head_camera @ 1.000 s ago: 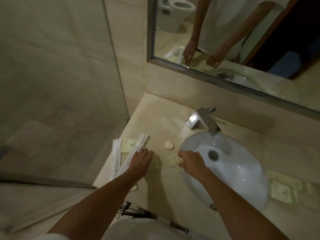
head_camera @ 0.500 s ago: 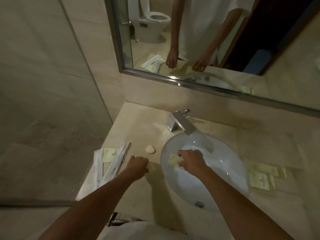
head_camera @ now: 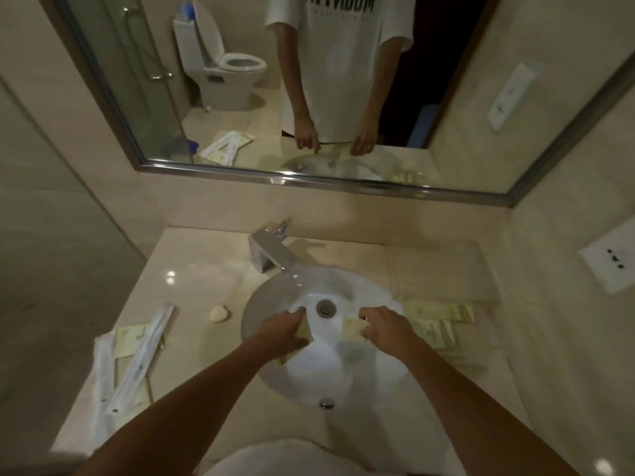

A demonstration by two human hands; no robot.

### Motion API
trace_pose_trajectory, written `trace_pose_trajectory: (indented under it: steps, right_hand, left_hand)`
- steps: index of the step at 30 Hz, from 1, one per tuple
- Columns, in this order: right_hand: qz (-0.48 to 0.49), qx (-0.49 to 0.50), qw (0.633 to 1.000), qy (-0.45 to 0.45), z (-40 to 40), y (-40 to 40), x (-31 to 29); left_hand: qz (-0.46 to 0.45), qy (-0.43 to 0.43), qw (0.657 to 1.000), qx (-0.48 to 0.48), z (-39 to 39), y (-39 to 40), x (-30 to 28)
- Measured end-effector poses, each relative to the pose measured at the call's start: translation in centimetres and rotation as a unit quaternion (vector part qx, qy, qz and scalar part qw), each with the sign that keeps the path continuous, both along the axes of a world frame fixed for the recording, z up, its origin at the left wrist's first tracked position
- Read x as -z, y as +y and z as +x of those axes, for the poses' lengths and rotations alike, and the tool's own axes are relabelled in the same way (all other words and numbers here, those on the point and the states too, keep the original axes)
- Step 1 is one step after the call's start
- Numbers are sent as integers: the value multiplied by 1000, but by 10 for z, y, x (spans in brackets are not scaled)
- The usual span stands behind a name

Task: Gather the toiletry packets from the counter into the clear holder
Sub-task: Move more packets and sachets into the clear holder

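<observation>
A chrome faucet (head_camera: 271, 254) overhangs the white sink (head_camera: 275, 365) below a mirror (head_camera: 446, 195).

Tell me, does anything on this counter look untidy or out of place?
Yes. Packets lie scattered on both sides of the sink: long white packets crossed askew over flat ones on the left, more packets loose on the right. A soap sits bare on the counter. No clear holder is in view.
</observation>
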State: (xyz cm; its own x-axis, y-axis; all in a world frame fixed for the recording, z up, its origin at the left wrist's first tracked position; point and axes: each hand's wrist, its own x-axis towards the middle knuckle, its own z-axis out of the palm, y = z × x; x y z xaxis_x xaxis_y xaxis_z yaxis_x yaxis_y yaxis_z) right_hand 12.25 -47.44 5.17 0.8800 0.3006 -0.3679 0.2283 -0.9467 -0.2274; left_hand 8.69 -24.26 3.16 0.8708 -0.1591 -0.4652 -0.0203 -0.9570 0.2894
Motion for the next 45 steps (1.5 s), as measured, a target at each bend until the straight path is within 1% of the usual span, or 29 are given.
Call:
trace_pose_trajectory:
  steps: [6,11,14,18,20,23,27,29,31,34,36,41,45]
  right_hand:
    - [-22,25,999,-20,-2,-86,10]
    - [-59,57,994,-77,0,-154,19]
    - [-82,99,988,-91,7,-187,25]
    - [-57,179,979,-84,21,-216,28]
    - [-62,199,974,-93,29,-227,28]
    - [-90,188,973,-99,39,-241,30]
    - [-113,192,972,-77,44,-253,41]
    - [-117,178,975,-63,42,-255,50]
    - [-100,169,980,-43,42,-257,60]
    - [-78,157,982,-67,44,-257,69]
    - [-66,152,984,-66,44,-255,73]
    - [-24,169,982,-75,46,-257,88]
    - [37,168,980,-100,39,-265,97]
  left_hand:
    - [1,-1,1000,31,17,-66,-12]
    - [-59,27,997,52,33,-108,-16]
    - [-85,47,993,63,44,-130,-18]
    - [-94,58,991,81,64,-156,-19]
    - [-101,60,989,85,74,-168,-21]
    - [-108,65,989,77,87,-183,-21]
    - [-114,56,989,70,98,-198,-13]
    - [-114,44,990,76,99,-203,-12]
    - [-116,38,989,78,101,-208,-9]
    - [-133,43,987,74,104,-212,-5]
    - [-147,45,986,72,106,-214,-2]
    - [-187,43,979,75,113,-216,5]
    - [-205,44,975,77,115,-217,11]
